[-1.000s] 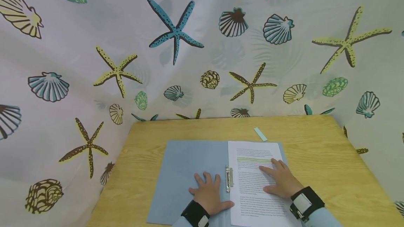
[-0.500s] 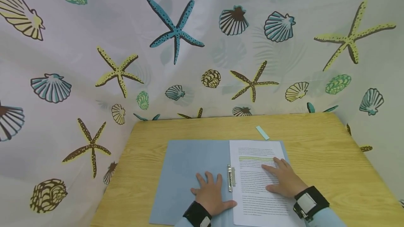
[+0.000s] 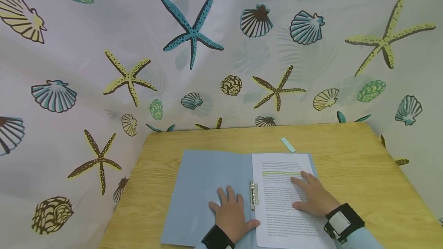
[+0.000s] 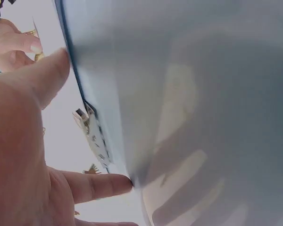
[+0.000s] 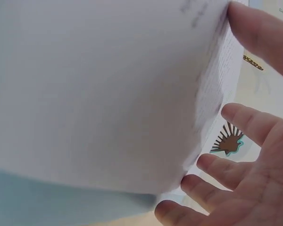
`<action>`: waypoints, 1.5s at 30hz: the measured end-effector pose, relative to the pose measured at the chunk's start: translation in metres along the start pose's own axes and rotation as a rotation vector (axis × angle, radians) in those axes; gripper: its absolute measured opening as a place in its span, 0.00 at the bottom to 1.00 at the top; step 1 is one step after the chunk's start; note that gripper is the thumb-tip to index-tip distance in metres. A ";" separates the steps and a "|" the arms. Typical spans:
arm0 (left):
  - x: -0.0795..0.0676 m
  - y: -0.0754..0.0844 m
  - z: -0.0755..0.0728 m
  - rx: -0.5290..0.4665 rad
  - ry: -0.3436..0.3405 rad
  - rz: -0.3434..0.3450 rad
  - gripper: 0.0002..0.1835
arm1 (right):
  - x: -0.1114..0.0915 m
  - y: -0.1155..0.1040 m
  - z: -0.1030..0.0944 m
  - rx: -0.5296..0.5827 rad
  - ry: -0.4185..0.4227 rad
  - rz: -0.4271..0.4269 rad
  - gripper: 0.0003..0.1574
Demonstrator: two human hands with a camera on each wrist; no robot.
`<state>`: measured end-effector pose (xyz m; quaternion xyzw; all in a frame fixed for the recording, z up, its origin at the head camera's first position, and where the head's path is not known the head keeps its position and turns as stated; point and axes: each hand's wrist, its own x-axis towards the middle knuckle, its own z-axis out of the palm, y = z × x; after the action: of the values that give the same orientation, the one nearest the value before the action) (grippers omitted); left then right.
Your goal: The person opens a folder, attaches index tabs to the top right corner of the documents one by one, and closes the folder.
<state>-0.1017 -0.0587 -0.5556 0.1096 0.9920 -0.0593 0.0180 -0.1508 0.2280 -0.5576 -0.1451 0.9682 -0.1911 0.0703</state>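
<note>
A light blue folder (image 3: 194, 187) lies opened flat on the table, with printed paper (image 3: 277, 226) on its right half and a metal clip (image 3: 254, 195) at the fold. My left hand (image 3: 231, 216) rests on the bare left cover, fingers spread, its thumb reaching the paper's left edge. In the left wrist view its fingertips (image 4: 125, 183) meet the glossy cover near the clip. Over the paper's right side, my right hand (image 3: 316, 194) touches the sheet with extended fingers, just below a yellow-green highlighted line. The right wrist view shows those fingertips (image 5: 207, 160) along the page surface.
A small pale blue strip (image 3: 288, 145) lies on the wooden table (image 3: 360, 164) just beyond the folder's top edge. Behind and beside the table hangs a white curtain (image 3: 214, 18) printed with shells and starfish. Both wrists wear black straps (image 3: 346, 218).
The right hand's fingers have shifted slightly right across the page. The left hand's fingers have moved a little, and the left cover's far edge sits slightly higher in view.
</note>
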 end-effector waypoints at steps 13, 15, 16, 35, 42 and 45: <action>-0.004 0.008 -0.025 -0.133 0.073 0.098 0.41 | 0.040 0.007 -0.054 0.130 0.090 0.062 0.34; -0.004 0.011 -0.033 -0.148 0.068 0.114 0.40 | 0.054 0.010 -0.063 0.154 0.117 0.102 0.31; -0.004 0.013 -0.036 -0.151 0.061 0.120 0.39 | 0.061 0.011 -0.067 0.157 0.126 0.120 0.30; -0.004 0.022 -0.051 -0.195 0.106 0.274 0.33 | 0.143 0.027 -0.041 0.035 0.051 0.420 0.33; -0.002 0.020 -0.049 -0.206 0.108 0.287 0.33 | 0.147 0.027 -0.033 -0.025 0.056 0.416 0.26; -0.001 0.020 -0.049 -0.221 0.092 0.285 0.33 | 0.149 0.026 -0.031 -0.028 0.068 0.414 0.23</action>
<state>-0.0978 -0.0340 -0.5092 0.2492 0.9667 0.0580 -0.0071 -0.3049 0.2155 -0.5511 0.0626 0.9818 -0.1639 0.0732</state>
